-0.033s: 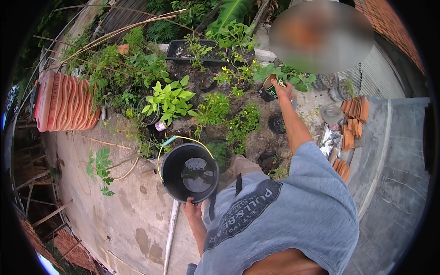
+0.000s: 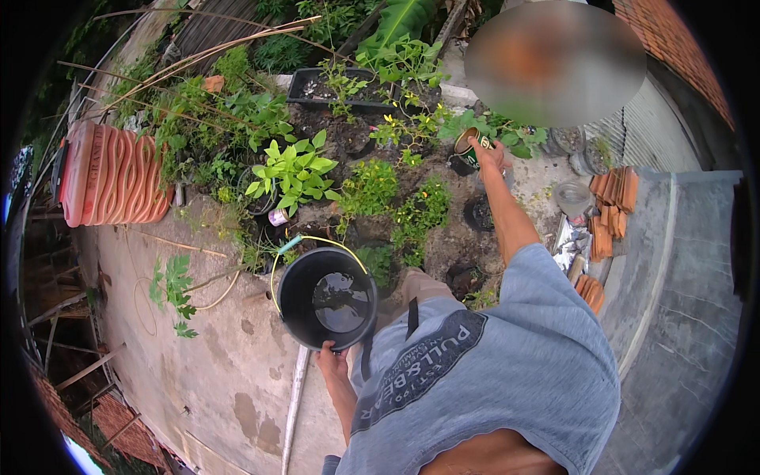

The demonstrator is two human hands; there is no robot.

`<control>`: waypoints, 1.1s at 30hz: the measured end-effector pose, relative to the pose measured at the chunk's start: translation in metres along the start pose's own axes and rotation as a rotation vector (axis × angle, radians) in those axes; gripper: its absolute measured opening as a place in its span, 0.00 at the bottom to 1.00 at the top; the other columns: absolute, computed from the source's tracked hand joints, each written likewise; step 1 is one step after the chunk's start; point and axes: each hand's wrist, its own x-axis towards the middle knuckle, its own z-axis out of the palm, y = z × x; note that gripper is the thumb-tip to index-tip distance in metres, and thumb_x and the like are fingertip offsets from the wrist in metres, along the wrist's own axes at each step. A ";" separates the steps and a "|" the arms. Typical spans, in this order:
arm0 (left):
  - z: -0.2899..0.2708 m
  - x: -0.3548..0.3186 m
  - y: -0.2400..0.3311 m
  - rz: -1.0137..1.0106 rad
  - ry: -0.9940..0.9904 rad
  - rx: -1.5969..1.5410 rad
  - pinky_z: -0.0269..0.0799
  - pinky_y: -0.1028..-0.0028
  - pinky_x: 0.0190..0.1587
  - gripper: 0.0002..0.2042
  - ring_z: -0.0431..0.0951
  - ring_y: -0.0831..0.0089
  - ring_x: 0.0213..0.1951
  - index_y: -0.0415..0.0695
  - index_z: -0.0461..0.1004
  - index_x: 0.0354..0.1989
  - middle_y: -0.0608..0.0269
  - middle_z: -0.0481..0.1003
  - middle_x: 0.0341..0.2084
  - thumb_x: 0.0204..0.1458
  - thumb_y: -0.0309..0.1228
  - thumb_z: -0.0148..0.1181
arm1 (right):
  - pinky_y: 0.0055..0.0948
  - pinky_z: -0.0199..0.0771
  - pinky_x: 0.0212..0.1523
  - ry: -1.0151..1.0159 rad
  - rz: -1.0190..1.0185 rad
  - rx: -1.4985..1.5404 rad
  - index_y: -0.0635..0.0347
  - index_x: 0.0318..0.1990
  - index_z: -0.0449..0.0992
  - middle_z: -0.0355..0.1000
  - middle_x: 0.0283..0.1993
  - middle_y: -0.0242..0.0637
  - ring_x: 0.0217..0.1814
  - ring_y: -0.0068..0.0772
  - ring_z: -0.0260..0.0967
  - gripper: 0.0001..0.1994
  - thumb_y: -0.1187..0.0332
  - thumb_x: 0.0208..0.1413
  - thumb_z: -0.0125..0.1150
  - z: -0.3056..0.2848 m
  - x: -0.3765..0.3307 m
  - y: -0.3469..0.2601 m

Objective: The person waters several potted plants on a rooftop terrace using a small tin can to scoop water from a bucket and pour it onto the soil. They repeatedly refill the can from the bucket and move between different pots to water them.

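Observation:
My left hand (image 2: 332,361) grips the near rim of a black bucket (image 2: 294,305), its fingers closed over the edge. Water (image 2: 340,302) lies in the bottom of the bucket, which has a wire handle with a light green grip (image 2: 290,245). Out in front to the right, my right hand (image 2: 492,157) is wrapped round a dark green tin can (image 2: 470,150), held tilted above a dark plant pot among the plants. The can's open mouth shows a brownish inside; whether anything pours from it I cannot tell. A leafy plant (image 2: 511,136) grows just beyond this hand.
A potted light green plant (image 2: 294,172) and yellow-flecked bushes (image 2: 419,212) spread ahead. Another black pot (image 2: 480,212) stands below my right forearm. Stacked clay tiles (image 2: 611,204) lie right, an orange ridged container (image 2: 119,176) left. A pale pole (image 2: 295,404) rests on the concrete.
The tin can in my right hand has tilted slightly. My left hand and the bucket stay almost still.

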 end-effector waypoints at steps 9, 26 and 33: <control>0.015 -0.007 0.005 0.045 0.017 -0.091 0.81 0.40 0.43 0.18 0.76 0.48 0.45 0.35 0.63 0.47 0.46 0.69 0.45 0.45 0.15 0.53 | 0.54 0.70 0.54 -0.004 -0.018 0.066 0.41 0.67 0.62 0.46 0.67 0.52 0.63 0.57 0.59 0.49 0.44 0.33 0.77 0.010 0.005 -0.037; 0.069 -0.020 -0.017 0.054 0.008 0.003 0.81 0.40 0.43 0.18 0.77 0.48 0.45 0.40 0.63 0.49 0.49 0.70 0.45 0.48 0.18 0.53 | 0.57 0.59 0.65 -0.035 -0.153 -0.060 0.45 0.66 0.63 0.38 0.74 0.60 0.74 0.61 0.43 0.49 0.40 0.34 0.77 0.006 0.021 -0.055; 0.069 -0.022 -0.021 0.041 0.031 0.048 0.82 0.42 0.42 0.18 0.77 0.50 0.45 0.40 0.63 0.49 0.50 0.70 0.45 0.48 0.18 0.52 | 0.56 0.61 0.64 -0.108 -0.043 0.237 0.48 0.68 0.59 0.30 0.75 0.60 0.76 0.59 0.36 0.51 0.42 0.34 0.78 0.004 0.031 -0.068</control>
